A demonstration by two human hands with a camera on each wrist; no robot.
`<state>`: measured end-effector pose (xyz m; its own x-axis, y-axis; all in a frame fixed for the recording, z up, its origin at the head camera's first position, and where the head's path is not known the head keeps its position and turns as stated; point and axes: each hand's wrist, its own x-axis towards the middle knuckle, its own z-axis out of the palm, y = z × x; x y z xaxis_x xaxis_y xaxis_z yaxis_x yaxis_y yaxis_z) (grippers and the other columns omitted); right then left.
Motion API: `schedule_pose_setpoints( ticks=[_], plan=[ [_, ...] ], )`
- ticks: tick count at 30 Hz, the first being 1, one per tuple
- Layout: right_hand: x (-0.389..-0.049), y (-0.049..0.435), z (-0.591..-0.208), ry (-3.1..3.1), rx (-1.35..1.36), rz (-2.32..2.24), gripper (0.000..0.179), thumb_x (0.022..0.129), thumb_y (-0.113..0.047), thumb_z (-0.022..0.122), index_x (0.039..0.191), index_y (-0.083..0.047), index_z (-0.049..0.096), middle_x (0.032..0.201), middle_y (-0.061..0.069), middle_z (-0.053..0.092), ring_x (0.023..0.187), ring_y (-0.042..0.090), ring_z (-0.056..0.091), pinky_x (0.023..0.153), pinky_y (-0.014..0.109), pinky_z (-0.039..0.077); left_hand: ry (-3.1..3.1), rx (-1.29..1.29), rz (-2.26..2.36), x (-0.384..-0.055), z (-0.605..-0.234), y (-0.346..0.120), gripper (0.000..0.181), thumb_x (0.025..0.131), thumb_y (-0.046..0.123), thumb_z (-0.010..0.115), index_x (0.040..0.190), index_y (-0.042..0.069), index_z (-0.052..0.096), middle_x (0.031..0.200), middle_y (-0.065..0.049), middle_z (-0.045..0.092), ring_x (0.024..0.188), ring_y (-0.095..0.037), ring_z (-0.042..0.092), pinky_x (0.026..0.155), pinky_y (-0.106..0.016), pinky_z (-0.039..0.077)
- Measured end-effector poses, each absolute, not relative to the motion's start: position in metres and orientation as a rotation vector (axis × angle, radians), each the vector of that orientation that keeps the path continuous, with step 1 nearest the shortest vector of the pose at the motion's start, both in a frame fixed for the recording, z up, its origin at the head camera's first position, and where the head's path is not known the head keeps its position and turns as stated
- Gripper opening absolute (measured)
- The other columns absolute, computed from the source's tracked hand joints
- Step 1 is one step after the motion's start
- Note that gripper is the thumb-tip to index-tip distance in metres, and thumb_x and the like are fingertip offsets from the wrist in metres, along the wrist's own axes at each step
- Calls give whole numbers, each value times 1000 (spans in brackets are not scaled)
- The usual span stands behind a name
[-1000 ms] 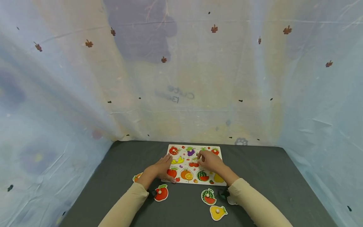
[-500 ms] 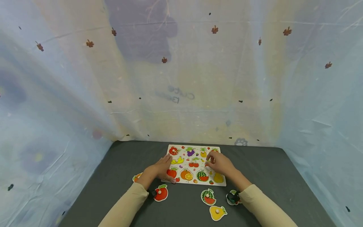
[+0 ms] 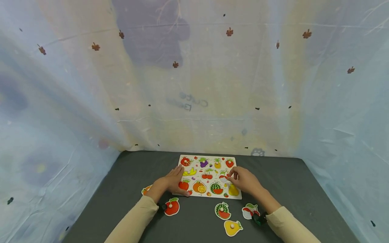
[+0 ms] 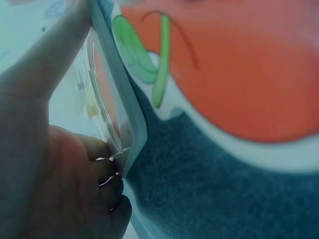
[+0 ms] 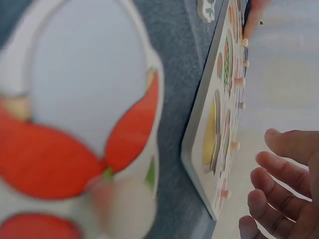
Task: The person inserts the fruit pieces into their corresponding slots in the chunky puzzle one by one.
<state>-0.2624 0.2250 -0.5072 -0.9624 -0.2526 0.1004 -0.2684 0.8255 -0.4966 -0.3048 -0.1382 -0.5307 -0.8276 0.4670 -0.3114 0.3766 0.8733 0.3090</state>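
A white fruit puzzle board (image 3: 194,192) lies on the dark table. My left hand (image 3: 174,180) rests on its left edge, fingers spread forward and thumb along the near corner. In the left wrist view the fingers (image 4: 112,181) of that hand are by the board's edge, beside a large red apple piece (image 4: 239,89). My right hand (image 3: 244,180) is over the board's right side, beside a red-and-white fruit picture (image 3: 224,176). In the right wrist view its fingers (image 5: 279,172) are loosely bent, holding nothing, near a wooden peg (image 5: 235,145).
Loose knobbed pieces lie on the table in front of the board: a watermelon (image 3: 223,211), a yellow pear (image 3: 232,228), a red apple (image 3: 172,206) and a white-and-red fruit (image 3: 247,212) under the right wrist. An orange piece (image 3: 145,190) shows beside the left wrist. A patterned curtain (image 3: 194,84) hangs behind.
My right hand has moved right and toward me from the cherries at the board's middle, uncovering the pineapple and strawberry. The left hand has stayed on the board's left edge.
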Motion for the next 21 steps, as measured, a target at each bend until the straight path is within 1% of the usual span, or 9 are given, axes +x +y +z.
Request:
schedule_pose_setpoints(
  ticks=[2,5,8,13,16,21],
  plan=[
    [-259,229,-507,-2967,411,811,10,99,-21,80,100,-16,72,81,-3,56,65,15,49,58,32,42,2672,621,335,-309,-541,-139,134,84,73,79,170,-2,9,179,-21,3,166,-37,2,133,-54,11],
    [-254,234,-507,-2952,407,809,11,98,-20,80,102,-15,71,78,-4,54,65,14,48,58,31,41,2690,603,349,-316,-552,-139,135,83,74,80,171,-1,10,179,-20,3,166,-37,3,133,-54,10],
    [-250,240,-506,-2936,414,821,11,99,-20,80,100,-15,71,77,-4,54,64,14,48,58,30,40,2696,585,342,-317,-554,-138,135,83,74,80,171,0,10,179,-19,3,166,-37,2,133,-54,10],
    [-242,249,-511,-2929,411,819,11,99,-24,80,98,-17,71,78,-6,55,65,11,48,58,29,41,2689,572,348,-311,-546,-136,136,83,75,79,171,0,9,180,-19,1,167,-36,0,133,-53,8],
    [-237,254,-515,-2937,397,799,11,99,-26,80,98,-18,72,79,-8,55,65,10,48,58,29,41,2675,567,323,-305,-536,-134,134,85,74,78,171,-1,8,179,-20,0,166,-36,0,133,-52,8],
    [-226,261,-515,-2958,351,788,11,99,-26,80,97,-20,72,78,-7,54,64,12,48,59,30,40,2670,549,313,-298,-524,-131,131,86,69,81,170,-2,11,179,-21,3,166,-37,3,133,-50,10]
  ],
)
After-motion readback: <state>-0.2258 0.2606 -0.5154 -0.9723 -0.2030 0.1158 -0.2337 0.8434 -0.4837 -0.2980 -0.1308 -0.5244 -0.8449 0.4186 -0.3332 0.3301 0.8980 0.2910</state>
